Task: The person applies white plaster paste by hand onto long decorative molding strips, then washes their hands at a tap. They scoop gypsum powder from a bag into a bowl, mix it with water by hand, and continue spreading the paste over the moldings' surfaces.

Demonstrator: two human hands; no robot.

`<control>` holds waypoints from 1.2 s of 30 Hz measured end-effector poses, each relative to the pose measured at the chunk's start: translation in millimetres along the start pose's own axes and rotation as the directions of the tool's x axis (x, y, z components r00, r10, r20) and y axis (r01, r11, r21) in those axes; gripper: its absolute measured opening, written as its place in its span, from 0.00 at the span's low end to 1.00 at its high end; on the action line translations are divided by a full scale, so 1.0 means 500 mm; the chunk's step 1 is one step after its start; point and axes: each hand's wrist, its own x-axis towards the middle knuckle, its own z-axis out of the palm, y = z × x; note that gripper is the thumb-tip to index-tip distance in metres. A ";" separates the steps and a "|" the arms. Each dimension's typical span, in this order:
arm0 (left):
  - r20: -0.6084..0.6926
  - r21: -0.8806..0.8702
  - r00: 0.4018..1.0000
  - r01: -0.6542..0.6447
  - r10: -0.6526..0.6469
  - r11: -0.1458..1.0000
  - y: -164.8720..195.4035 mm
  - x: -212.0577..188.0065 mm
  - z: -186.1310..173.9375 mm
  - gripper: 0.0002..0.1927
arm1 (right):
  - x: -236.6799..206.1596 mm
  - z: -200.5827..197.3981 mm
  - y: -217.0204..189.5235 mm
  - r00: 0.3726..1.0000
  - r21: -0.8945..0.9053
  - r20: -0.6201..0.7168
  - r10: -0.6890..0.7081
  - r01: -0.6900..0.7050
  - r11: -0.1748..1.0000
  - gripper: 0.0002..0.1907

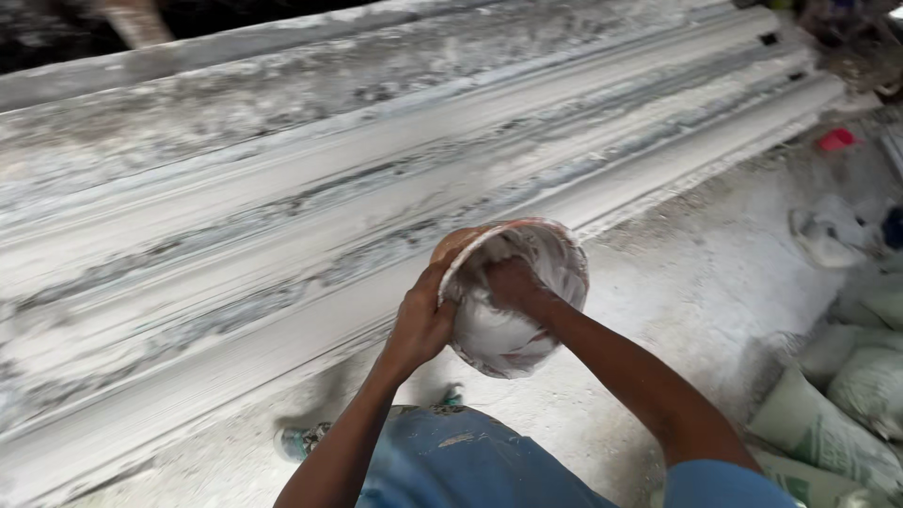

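Observation:
A round orange bowl (555, 246), coated inside with white plaster, is tilted toward me in the middle of the view. My left hand (420, 318) grips its left rim from outside. My right hand (513, 282) reaches inside the bowl, fingers smeared with white paste. Just behind the bowl runs a long plaster-covered moulding form (282, 207), stepped in ridges, slanting from lower left to upper right.
The dusty white floor (696, 282) lies to the right of the form. Filled sacks (847, 414) are piled at the right edge, with a white rag (828, 235) and a small red object (835, 140) farther back. My blue-trousered leg and sandalled foot (301, 440) are below.

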 end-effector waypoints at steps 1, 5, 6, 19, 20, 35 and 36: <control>0.028 0.025 0.999 -0.022 0.021 0.999 0.014 0.025 0.054 0.36 | -0.030 0.015 0.066 0.995 0.058 -0.017 0.099 -0.098 0.994 0.16; 0.136 -0.004 0.970 -0.201 0.199 0.980 0.084 0.125 0.262 0.38 | -0.181 0.099 0.254 0.877 0.416 -0.266 0.400 -0.270 0.868 0.14; 0.171 0.003 0.964 -0.209 0.205 0.978 0.104 0.150 0.316 0.38 | -0.211 0.116 0.292 0.806 0.512 -0.350 0.476 -0.261 0.818 0.14; 0.649 -0.169 0.643 -0.401 0.407 0.901 0.177 0.366 0.952 0.21 | -0.395 0.262 0.677 0.490 0.702 0.332 0.806 0.442 -0.558 0.19; 0.676 -0.171 0.623 -0.389 0.394 0.906 0.182 0.379 0.985 0.23 | -0.403 0.266 0.716 0.492 0.667 0.330 0.806 0.483 -0.567 0.19; 0.605 -0.305 0.762 -0.043 0.228 0.951 0.233 0.710 1.542 0.35 | -0.594 0.279 1.336 0.431 0.269 -0.025 0.902 0.872 -0.410 0.23; 0.583 -0.321 0.778 -0.045 0.235 0.946 0.237 0.731 1.586 0.37 | -0.608 0.283 1.388 0.441 0.254 -0.057 0.896 0.874 -0.414 0.23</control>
